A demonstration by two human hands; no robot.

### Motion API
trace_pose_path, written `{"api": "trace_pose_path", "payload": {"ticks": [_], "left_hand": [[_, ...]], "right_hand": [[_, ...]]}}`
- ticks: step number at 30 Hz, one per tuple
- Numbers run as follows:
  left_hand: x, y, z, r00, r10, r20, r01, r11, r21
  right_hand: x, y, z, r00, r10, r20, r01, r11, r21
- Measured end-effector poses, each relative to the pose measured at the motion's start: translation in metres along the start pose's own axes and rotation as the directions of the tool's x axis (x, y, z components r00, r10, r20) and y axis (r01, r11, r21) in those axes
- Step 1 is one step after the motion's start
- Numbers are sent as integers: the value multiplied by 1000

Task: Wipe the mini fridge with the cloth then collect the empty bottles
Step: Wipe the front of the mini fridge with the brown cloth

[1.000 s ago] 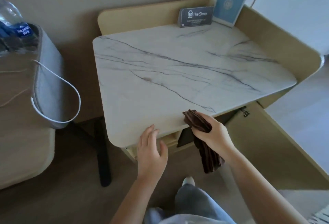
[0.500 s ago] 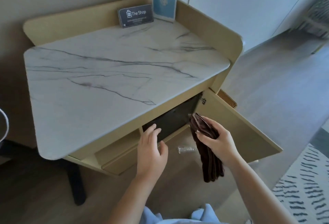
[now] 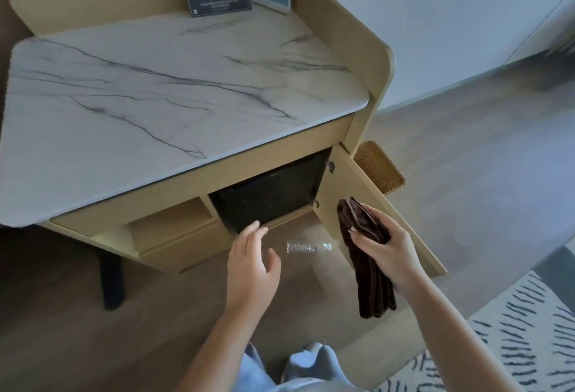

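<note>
Head cam: R grip [image 3: 389, 251] curls round folded brown cloth [image 3: 371, 286] by open door [image 3: 348, 180]; L grip [image 3: 252, 264] wide, fingers straight, holding nothing, in front of fridge [image 3: 270, 198], near bottle [image 3: 306, 247].

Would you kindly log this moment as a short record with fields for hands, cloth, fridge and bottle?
left hand: open, holds nothing, fingertips near the lower edge of the mini fridge
right hand: grips the cloth, brown, folded, hanging down
mini fridge: dark, inside the cabinet; cabinet door open
bottle: clear, lying on the floor before the cabinet
wiping: not yet begun
</note>
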State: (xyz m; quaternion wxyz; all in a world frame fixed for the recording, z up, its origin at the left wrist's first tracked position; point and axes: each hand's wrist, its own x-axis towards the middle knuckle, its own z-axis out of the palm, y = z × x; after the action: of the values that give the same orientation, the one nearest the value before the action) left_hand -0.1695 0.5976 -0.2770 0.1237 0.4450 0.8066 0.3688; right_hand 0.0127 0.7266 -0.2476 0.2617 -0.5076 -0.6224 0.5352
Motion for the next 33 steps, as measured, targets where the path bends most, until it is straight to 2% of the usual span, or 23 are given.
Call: {"api": "trace_pose_path", "payload": {"ticks": [4, 9, 20, 27, 33], "left_hand": [[0, -16, -12, 997, -67, -37, 69, 997, 43], [11, -40, -25, 997, -76, -24, 77, 995, 65], [42, -83, -35, 979, -176, -104, 183, 981, 63], [44, -95, -13, 926, -300, -227, 326, 941, 88], [52, -100, 29, 841, -431, -327, 472, 880, 56]], "right_hand": [[9, -3, 19, 997, -36, 72, 38, 999, -23], [20, -3, 53, 995, -48, 85, 52, 998, -46], [55, 2, 108, 978, -59, 200, 72, 996, -56], [107, 20, 136, 931, -64, 359, 95, 993, -69], [157, 45, 144, 877, -67, 475, 115, 991, -73]]}}
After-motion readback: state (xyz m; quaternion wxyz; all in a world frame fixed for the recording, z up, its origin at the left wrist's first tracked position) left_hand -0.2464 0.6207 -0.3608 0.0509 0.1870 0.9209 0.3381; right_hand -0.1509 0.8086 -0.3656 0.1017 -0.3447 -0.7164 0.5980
